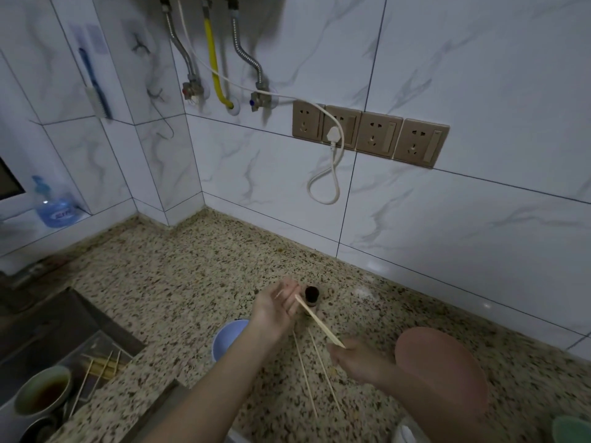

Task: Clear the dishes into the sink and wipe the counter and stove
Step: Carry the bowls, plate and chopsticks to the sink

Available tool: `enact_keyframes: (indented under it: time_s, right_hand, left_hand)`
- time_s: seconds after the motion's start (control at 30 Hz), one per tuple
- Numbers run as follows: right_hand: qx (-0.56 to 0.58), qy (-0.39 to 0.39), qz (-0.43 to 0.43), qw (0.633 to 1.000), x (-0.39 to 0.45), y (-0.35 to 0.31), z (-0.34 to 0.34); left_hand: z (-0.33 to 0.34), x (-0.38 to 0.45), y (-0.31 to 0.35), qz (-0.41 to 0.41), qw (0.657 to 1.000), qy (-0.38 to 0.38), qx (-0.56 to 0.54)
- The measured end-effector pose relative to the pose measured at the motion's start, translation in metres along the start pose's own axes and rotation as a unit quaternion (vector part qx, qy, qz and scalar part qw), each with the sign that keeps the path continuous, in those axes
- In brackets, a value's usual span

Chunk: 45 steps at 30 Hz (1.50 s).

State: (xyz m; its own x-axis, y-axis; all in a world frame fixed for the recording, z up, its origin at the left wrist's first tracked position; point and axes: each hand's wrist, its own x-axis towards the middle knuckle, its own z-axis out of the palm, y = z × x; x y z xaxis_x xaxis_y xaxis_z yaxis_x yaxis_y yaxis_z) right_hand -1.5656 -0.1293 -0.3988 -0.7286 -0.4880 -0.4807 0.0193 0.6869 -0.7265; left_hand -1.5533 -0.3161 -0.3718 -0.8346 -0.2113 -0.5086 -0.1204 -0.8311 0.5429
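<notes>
My right hand (pixel 355 359) pinches the near end of a flat wooden stick (pixel 319 321) above the speckled counter (pixel 192 266). The stick's far end lies against the fingertips of my left hand (pixel 276 305), which is spread palm-up with relaxed fingers. Just beyond those fingers stands a small bottle with a dark cap (pixel 311 295). Two thin skewers (pixel 315 375) lie on the counter under my hands. A light blue bowl (pixel 225 342) sits partly hidden below my left forearm. At the left, the sink (pixel 57 324) holds a bowl of dark liquid (pixel 44 391) and several skewers (pixel 102 367).
A round pink plate (pixel 447 378) lies on the counter to the right of my right hand. A green cup (pixel 574 428) peeks in at the bottom right corner. The tiled wall carries sockets (pixel 371 134) with a looped white cable. A blue soap bottle (pixel 54 206) stands on the left ledge.
</notes>
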Motion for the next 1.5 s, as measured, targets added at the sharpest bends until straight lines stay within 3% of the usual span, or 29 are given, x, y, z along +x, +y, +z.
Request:
enact_keyframes:
  time_s: [0.27, 0.57, 0.8, 1.13, 1.27, 1.5]
  right_hand:
    - [-0.028, 0.053, 0.056, 0.997, 0.047, 0.017, 0.037]
    - [-0.105, 0.102, 0.122, 0.982, 0.079, 0.039, 0.067]
    - [-0.145, 0.082, 0.156, 0.974, 0.091, 0.037, 0.09]
    - [-0.221, 0.092, 0.135, 0.962, 0.101, 0.052, 0.104]
    - [-0.185, 0.077, 0.124, 0.972, 0.097, 0.048, 0.1]
    - [0.05, 0.193, 0.106, 0.974, 0.059, 0.023, 0.058]
  left_hand:
    - [-0.069, 0.009, 0.015, 0.004, 0.999, 0.033, 0.043]
    - [-0.104, 0.023, 0.019, -0.038, 0.974, 0.139, 0.173]
    - [-0.126, 0.021, 0.029, -0.013, 0.97, 0.151, 0.189]
    - [-0.133, 0.015, 0.041, 0.022, 0.968, 0.138, 0.21]
    - [-0.124, 0.014, 0.043, 0.018, 0.967, 0.125, 0.222]
    - [-0.076, 0.022, 0.013, -0.017, 0.975, 0.029, 0.221]
